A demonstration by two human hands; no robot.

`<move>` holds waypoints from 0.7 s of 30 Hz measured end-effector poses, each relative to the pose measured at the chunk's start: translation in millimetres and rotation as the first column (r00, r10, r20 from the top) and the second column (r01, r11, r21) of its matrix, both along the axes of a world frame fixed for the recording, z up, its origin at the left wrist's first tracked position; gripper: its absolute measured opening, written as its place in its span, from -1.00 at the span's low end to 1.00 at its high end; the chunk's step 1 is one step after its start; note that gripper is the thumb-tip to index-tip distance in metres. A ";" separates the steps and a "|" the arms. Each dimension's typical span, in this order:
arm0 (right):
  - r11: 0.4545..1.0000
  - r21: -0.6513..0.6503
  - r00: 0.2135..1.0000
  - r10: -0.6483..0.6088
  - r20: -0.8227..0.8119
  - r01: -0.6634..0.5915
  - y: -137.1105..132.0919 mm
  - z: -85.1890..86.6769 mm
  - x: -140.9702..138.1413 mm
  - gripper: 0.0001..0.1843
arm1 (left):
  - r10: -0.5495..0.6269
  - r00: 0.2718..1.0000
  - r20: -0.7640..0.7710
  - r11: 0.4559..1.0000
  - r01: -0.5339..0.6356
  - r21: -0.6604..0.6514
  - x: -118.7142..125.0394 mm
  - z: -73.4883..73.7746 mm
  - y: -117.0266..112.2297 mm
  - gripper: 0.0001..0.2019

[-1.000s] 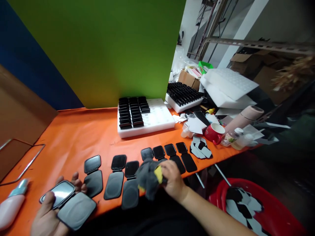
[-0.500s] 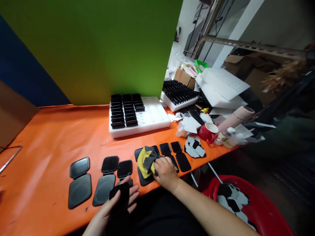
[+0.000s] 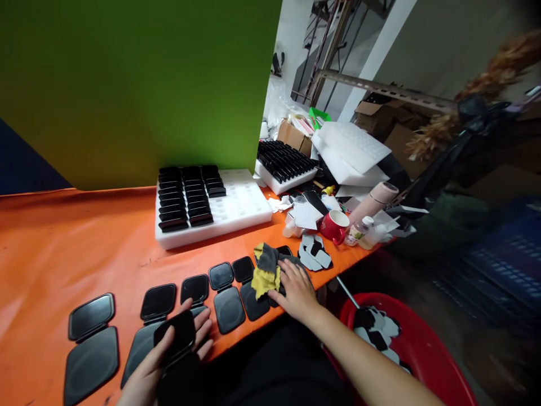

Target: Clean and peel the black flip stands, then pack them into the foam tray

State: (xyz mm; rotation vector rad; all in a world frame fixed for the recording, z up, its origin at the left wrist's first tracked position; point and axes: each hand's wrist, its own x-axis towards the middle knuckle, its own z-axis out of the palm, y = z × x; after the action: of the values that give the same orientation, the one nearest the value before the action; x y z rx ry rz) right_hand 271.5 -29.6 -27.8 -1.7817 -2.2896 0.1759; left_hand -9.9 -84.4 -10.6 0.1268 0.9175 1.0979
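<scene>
My left hand (image 3: 158, 352) holds a dark, hinged compact case (image 3: 180, 332) at the bottom, thumb over its face and fingers spread behind. Its lower part blends into the dark clothing. On the right, my right hand (image 3: 298, 293) lies on a yellow and grey cloth (image 3: 267, 273), its fingers stretched out and thumb apart. Beneath the cloth, several black compact cases are partly covered. More opened ones, such as the compact case (image 3: 92, 361) at far left and another compact case (image 3: 229, 310) near the middle, lie in a row with shiny upper halves.
Behind the row stands a white foam tray (image 3: 215, 231) holding black cases upright; a second foam tray (image 3: 281, 183) sits farther back. Black-and-white pieces (image 3: 315, 254), a red mug (image 3: 335, 225), bottles (image 3: 359, 230) and a pink flask (image 3: 376, 200) are at right. A red tub (image 3: 435, 349) stands below.
My right hand and the cloth have shifted right along the row, and its fingers have straightened out. My left hand still holds the compact case. The view has turned right.
</scene>
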 end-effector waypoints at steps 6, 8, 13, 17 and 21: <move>0.992 0.126 0.989 0.033 -0.143 -0.015 -6.0 -4.4 -10.9 -0.85 | 0.027 0.996 0.083 0.999 -0.024 -0.038 -1.5 -4.0 -4.4 -0.49; 0.990 0.144 0.980 0.035 -0.195 -0.006 -3.2 3.6 -11.8 -0.91 | 0.020 0.993 0.119 0.999 -0.014 -0.052 -1.2 -5.3 -5.5 -0.49; 0.973 0.223 0.961 0.112 -0.252 -0.055 37.9 43.0 -15.2 -0.80 | -0.016 0.999 0.038 1.000 0.017 -0.012 1.2 -0.7 -5.6 -0.48; 0.984 0.169 0.979 0.089 -0.186 -0.058 92.0 73.3 -22.0 -0.59 | 0.003 0.999 -0.048 1.000 -0.001 0.028 2.6 4.2 -7.2 -0.46; 0.996 0.083 0.952 0.046 -0.303 -0.021 79.4 75.1 -47.5 -0.60 | 0.094 0.993 -0.078 0.995 -0.095 -0.018 1.0 6.4 -8.3 -0.43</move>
State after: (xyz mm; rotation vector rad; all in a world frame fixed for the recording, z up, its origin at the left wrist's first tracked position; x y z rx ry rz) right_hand 224.0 49.8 47.3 -1.5551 -2.0782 0.3371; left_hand -8.9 -92.7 -4.3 0.1093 1.0129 1.1769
